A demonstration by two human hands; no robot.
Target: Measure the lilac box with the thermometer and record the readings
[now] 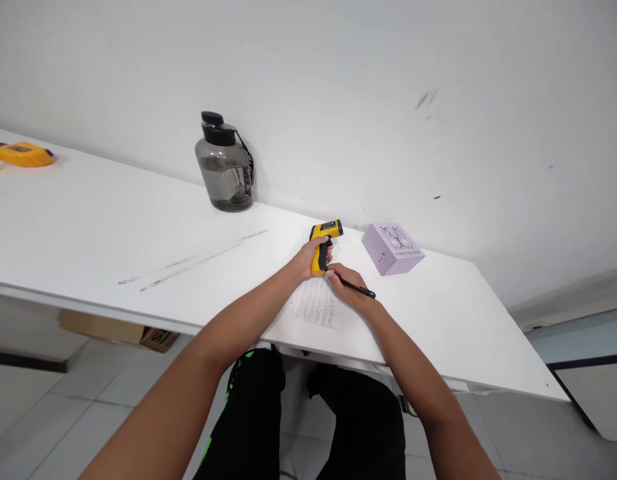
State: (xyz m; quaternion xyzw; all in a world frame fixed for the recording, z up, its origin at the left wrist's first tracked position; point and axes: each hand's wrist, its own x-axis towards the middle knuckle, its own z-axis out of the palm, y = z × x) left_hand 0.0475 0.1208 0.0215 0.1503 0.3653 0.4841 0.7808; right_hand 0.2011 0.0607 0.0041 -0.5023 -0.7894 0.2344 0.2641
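My left hand [307, 259] is closed around the grip of a yellow and black infrared thermometer [318, 261], its head pointing right. Close beside it, my right hand [349, 280] holds a black pen [362, 290], whose clip end sticks out over the wrist. The fingertips of that hand are by the base of the thermometer's handle; whether they touch it I cannot tell. Under both hands lies a sheet of paper [313, 308] covered in rows of small writing, its upper part hidden. To the right sits a light purple box [394, 250] with a printed tree design.
A large grey see-through water bottle [224, 167] with a black lid stands near the wall. At the far left of the white table [88, 227] lies a yellow-orange tool [25, 155]. Below is a cardboard box [108, 328]. The wall [308, 100] bounds the table's back.
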